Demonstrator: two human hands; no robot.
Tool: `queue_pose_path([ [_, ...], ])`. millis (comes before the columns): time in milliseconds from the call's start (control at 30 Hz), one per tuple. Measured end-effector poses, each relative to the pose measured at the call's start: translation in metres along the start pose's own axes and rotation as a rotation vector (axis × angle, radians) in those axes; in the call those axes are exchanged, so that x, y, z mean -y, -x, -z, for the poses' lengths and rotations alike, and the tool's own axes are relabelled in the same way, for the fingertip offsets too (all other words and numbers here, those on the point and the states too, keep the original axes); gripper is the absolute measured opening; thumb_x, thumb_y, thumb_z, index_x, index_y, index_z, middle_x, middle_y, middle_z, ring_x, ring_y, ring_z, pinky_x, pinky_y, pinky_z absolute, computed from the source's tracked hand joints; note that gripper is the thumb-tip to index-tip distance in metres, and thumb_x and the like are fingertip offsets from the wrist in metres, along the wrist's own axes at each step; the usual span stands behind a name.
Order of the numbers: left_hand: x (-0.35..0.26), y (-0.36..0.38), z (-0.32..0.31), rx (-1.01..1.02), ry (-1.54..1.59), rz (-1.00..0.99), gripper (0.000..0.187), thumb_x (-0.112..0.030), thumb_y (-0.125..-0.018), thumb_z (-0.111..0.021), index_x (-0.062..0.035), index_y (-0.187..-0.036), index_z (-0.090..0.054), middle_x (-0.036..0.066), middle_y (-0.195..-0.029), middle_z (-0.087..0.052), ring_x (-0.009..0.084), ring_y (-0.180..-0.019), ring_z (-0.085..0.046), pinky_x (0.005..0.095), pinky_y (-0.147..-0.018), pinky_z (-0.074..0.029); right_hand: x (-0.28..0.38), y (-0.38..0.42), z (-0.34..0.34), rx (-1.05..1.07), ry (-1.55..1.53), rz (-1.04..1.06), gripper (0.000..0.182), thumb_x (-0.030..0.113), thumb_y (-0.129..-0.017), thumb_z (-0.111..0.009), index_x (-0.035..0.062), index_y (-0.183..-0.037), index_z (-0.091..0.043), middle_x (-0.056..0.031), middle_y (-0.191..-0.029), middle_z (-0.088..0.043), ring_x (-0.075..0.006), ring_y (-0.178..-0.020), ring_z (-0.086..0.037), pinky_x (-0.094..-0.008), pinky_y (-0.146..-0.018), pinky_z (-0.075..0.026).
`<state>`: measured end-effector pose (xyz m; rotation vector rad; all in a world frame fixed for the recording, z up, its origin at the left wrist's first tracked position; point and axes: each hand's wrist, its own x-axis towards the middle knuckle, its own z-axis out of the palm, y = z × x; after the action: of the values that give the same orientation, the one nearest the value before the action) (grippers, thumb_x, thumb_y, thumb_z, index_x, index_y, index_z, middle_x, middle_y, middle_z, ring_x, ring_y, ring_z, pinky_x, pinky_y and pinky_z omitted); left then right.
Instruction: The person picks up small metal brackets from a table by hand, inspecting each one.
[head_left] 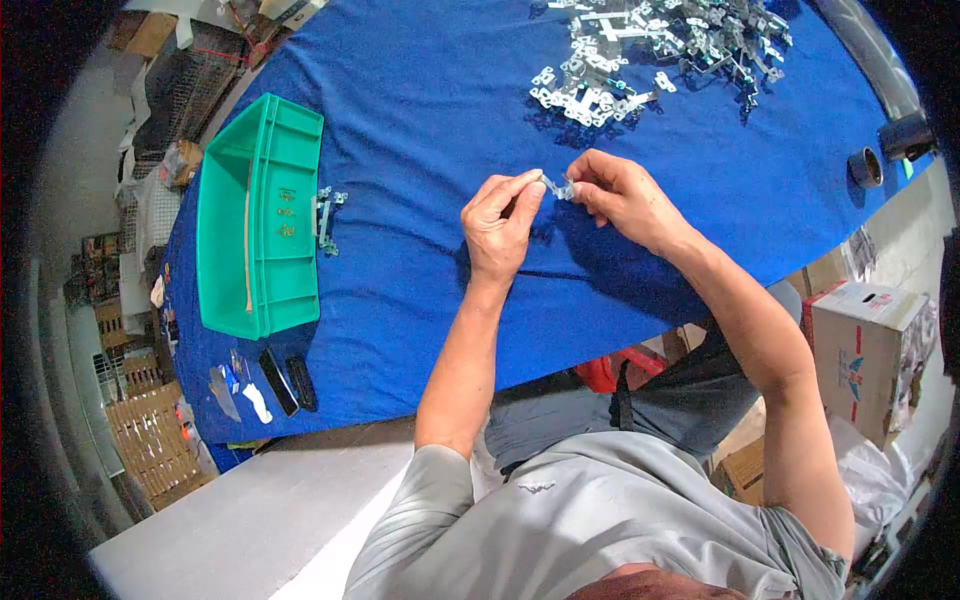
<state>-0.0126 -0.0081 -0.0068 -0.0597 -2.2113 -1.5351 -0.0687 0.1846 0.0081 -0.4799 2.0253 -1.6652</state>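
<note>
Above the blue cloth, my left hand (503, 225) and my right hand (630, 197) face each other with a small metal bracket (563, 188) between them. The fingers of both are pinched on it, the left on one end, the right on the other. Its exact shape is too small to make out. Farther back on the cloth lies a loose pile of silvery metal brackets (690, 45). A few more brackets (327, 220) rest against the right side of the green plastic crate (262, 318).
The blue cloth (400, 270) covers the table. A black phone-like object (279, 382) and scraps (256, 402) lie front left. A roll of tape (865, 168) sits at the right edge. Cardboard boxes (862, 345) stand on the floor to the right.
</note>
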Motion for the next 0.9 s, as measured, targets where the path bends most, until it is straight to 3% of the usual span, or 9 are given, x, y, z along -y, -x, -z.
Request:
queue_pose_path([
  [67, -0.002, 0.0, -0.001, 0.009, -0.049, -0.083, 0.014, -0.005, -0.087, -0.076, -0.0016, -0.101, -0.077, 0.007, -0.081, -0.07, 0.0124, -0.069, -0.062, 0.0265, -0.061, -0.048, -0.004, -0.002, 0.001, 0.025, -0.103, -0.02, 0.018, 0.013, -0.096, -0.061, -0.0021, -0.105, -0.065, -0.0053, -0.085, -0.065, -0.0116, -0.073, -0.059, -0.03, -0.066, -0.052],
  [267, -0.005, 0.001, -0.001, 0.031, -0.069, -0.071, 0.014, -0.004, -0.086, -0.076, -0.0021, -0.1, -0.077, 0.008, -0.082, -0.071, 0.0141, -0.071, -0.065, 0.0276, -0.063, -0.05, -0.001, -0.003, 0.009, 0.109, -0.236, -0.021, 0.021, 0.009, -0.096, -0.06, -0.0036, -0.112, -0.065, -0.0041, -0.092, -0.065, -0.0099, -0.079, -0.06, -0.0263, -0.073, -0.054],
  [567, -0.008, 0.003, -0.001, 0.1, -0.089, -0.105, 0.016, -0.002, -0.087, -0.074, -0.0025, -0.102, -0.077, 0.006, -0.083, -0.069, 0.0121, -0.071, -0.061, 0.025, -0.064, -0.047, -0.005, -0.005, 0.008, 0.126, -0.203, 0.014, 0.019, 0.019, -0.098, -0.062, 0.0012, -0.102, -0.066, 0.0018, -0.088, -0.063, -0.007, -0.078, -0.056, -0.0256, -0.07, -0.049],
  [733, -0.011, 0.004, -0.001, 0.053, -0.096, -0.091, 0.016, -0.002, -0.087, -0.074, -0.0022, -0.103, -0.076, 0.006, -0.086, -0.069, 0.0112, -0.074, -0.061, 0.0243, -0.065, -0.048, -0.001, -0.006, 0.007, -0.161, -0.213, 0.134, 0.02, 0.022, -0.099, -0.062, 0.003, -0.104, -0.065, 0.0019, -0.085, -0.062, -0.0067, -0.075, -0.055, -0.0262, -0.068, -0.048],
  [800, -0.011, 0.003, 0.0, -0.002, -0.102, -0.063, 0.016, -0.002, -0.087, -0.074, -0.002, -0.102, -0.076, 0.005, -0.087, -0.069, 0.0106, -0.075, -0.061, 0.024, -0.066, -0.048, 0.0, -0.003, 0.008, -0.142, -0.178, 0.096, 0.021, 0.023, -0.099, -0.061, 0.0032, -0.104, -0.064, 0.0009, -0.083, -0.062, -0.0071, -0.073, -0.055, -0.0263, -0.064, -0.048],
  [900, -0.005, 0.003, 0.001, -0.1, -0.045, 0.0, 0.013, -0.003, -0.089, -0.073, -0.0007, -0.102, -0.075, 0.002, -0.088, -0.066, 0.0078, -0.077, -0.059, 0.0231, -0.067, -0.047, 0.001, 0.001, 0.002, 0.079, -0.16, -0.074, 0.02, 0.023, -0.1, -0.059, 0.0034, -0.102, -0.063, -0.0002, -0.083, -0.063, -0.0075, -0.071, -0.057, -0.0244, -0.058, -0.049],
])
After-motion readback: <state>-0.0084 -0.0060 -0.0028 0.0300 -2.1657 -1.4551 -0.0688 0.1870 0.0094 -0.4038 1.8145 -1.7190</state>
